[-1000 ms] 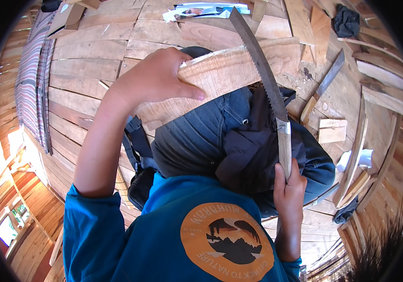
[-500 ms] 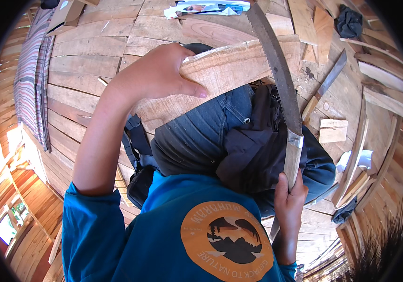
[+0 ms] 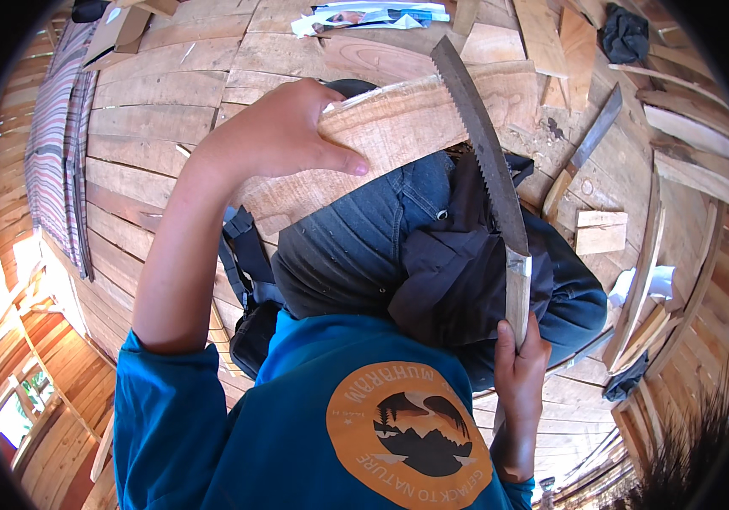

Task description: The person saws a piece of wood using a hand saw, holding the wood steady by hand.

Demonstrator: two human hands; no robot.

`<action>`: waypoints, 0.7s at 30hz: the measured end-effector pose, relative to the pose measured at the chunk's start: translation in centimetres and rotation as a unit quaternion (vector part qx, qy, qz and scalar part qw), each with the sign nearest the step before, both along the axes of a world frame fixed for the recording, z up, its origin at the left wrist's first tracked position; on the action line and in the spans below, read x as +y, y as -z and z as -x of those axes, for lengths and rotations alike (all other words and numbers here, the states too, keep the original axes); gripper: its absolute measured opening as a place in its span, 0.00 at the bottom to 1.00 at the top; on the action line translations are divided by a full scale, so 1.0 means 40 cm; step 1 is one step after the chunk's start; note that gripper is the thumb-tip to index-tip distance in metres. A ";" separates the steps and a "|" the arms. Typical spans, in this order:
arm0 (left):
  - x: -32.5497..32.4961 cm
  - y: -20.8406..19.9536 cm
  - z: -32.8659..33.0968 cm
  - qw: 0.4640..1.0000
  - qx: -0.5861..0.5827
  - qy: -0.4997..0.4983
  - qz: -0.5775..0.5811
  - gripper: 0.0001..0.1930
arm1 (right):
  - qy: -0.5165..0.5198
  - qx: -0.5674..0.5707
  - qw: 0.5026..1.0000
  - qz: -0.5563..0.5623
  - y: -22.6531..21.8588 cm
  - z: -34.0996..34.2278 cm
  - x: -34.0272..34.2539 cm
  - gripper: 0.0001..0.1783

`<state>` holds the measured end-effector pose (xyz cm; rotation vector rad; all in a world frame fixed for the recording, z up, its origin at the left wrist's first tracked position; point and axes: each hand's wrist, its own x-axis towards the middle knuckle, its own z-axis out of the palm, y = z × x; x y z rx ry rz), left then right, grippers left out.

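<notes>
In the head view, the saw (image 3: 488, 161) has just shifted nearer and slightly left, apparently a pull stroke across the board (image 3: 398, 127) beyond the legs (image 3: 339, 255), the right hand (image 3: 519, 361) wrapped round the saw's handle (image 3: 517, 293) and, well apart, the left hand (image 3: 284, 136) clamped on the board's left part.

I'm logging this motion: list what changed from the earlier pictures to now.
The right hand has drawn the saw backward, so its tip sits lower in view. Nothing was taken up or released. The left hand still grips the board; the long knife lies unmoved.
</notes>
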<state>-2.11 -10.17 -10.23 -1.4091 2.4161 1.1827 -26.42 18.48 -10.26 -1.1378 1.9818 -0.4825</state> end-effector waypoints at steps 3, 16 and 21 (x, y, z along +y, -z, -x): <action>-0.001 -0.004 0.001 1.000 -0.005 0.000 0.002 0.31 | 0.013 0.000 1.000 0.021 0.002 -0.005 0.003 0.10; -0.003 -0.008 0.005 1.000 -0.024 -0.003 -0.004 0.33 | 0.006 -0.011 1.000 -0.003 -0.002 0.000 0.004 0.09; -0.002 -0.010 0.009 0.999 -0.047 -0.006 -0.007 0.37 | -0.001 -0.007 1.000 -0.006 -0.019 0.004 0.009 0.10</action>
